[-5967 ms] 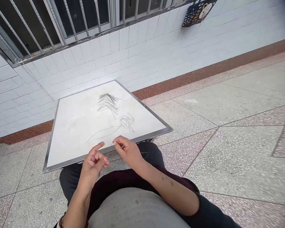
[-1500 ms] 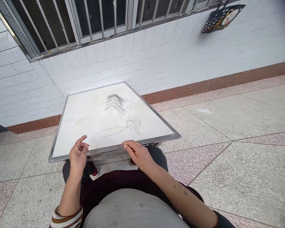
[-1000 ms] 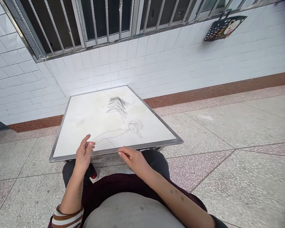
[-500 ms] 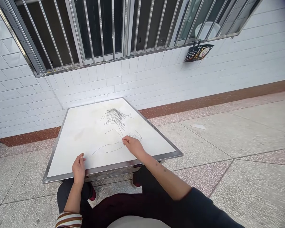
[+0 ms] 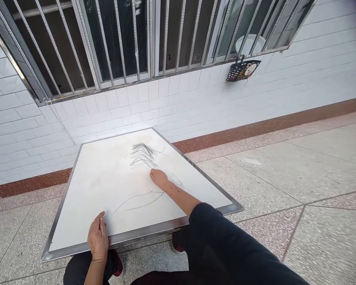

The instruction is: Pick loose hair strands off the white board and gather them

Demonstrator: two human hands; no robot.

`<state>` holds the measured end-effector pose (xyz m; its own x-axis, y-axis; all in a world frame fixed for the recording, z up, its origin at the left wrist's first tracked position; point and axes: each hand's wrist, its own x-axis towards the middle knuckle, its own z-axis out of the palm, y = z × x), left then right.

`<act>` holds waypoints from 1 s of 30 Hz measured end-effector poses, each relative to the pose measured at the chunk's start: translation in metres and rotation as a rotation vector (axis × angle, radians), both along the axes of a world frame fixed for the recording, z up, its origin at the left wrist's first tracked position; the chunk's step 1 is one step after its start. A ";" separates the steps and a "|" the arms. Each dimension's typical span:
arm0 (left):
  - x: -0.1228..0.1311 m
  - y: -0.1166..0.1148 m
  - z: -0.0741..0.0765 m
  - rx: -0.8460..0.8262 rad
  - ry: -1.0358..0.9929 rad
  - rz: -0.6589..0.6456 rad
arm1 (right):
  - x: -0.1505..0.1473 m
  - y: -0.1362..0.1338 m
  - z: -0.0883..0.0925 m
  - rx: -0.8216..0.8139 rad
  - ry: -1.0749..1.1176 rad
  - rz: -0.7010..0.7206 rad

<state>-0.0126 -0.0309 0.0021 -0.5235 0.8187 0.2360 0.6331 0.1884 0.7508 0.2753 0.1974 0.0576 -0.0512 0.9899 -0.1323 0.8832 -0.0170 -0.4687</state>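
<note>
A white table (image 5: 86, 190) with a metal rim stands in front of me. Thin black strands (image 5: 144, 154), like hair or fine wire, lie in a dense bunch toward its far side. Two longer curved strands (image 5: 139, 196) rest nearer to me. My right hand (image 5: 158, 178) reaches over the tabletop, closed in a pinch at the near end of the bunch, on what looks like a thin strand. My left hand (image 5: 98, 237) is at the near rim on the left, fingers drawn together; whatever they hold, if anything, is too small to make out.
A white tiled wall (image 5: 112, 113) with a barred window (image 5: 148, 39) rises behind the table. A black patterned bag (image 5: 240, 70) hangs from the bars, near a white basin (image 5: 250, 44). A pale scrap (image 5: 251, 161) lies on the speckled floor (image 5: 269, 170) to the right.
My right hand has moved farther across the table, up to the dense bunch of strands. My left hand stays by the near rim. The view has shifted slightly, with the table appearing closer.
</note>
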 end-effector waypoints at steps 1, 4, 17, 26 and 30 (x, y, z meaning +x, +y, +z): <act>0.001 0.000 0.001 -0.003 0.012 0.002 | 0.000 0.003 0.000 0.015 -0.011 0.003; 0.002 0.000 0.003 0.015 0.047 -0.003 | -0.002 0.000 0.000 0.092 -0.026 0.038; -0.001 0.003 -0.003 0.055 0.046 0.000 | -0.059 -0.072 -0.027 0.185 0.058 0.483; -0.010 0.003 0.006 0.094 -0.153 -0.053 | -0.070 -0.115 0.019 0.356 0.255 0.455; -0.011 -0.003 0.012 0.150 -0.305 -0.108 | -0.056 -0.155 0.032 0.408 0.435 0.385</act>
<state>-0.0240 -0.0342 0.0142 -0.5007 0.8413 0.2037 0.3859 0.0063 0.9225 0.2190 0.0425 0.0899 -0.3711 0.8571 0.3574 0.5228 0.5109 -0.6824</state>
